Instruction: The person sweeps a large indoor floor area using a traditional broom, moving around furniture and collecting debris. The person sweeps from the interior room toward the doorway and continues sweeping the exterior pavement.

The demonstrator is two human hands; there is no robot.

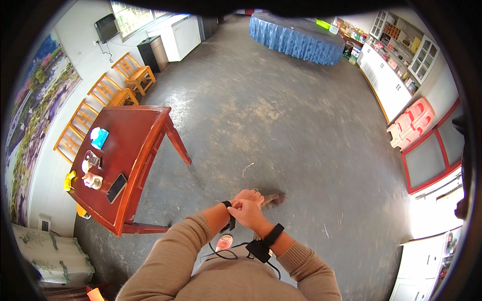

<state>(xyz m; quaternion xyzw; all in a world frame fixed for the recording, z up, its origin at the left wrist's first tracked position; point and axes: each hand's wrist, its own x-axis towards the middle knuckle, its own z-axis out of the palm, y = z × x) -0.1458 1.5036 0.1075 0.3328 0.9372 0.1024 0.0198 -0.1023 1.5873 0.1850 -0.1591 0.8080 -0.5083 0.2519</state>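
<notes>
My left hand is held out in front of my body with its fingers partly curled. A black wrist strap circles that wrist, and my right hand pinches it between thumb and fingers. What looks like a broom head shows just beyond both hands, its middle hidden by them. Whether my left hand grips it cannot be made out. On my right wrist sits another black strap with a small black box. A black cable loops in front of my waist.
At left stands a red wooden table bearing a smartphone, a blue tissue pack and small items. Wooden chairs line the wall. White string lies on the concrete floor. Pink plastic stools are stacked at right.
</notes>
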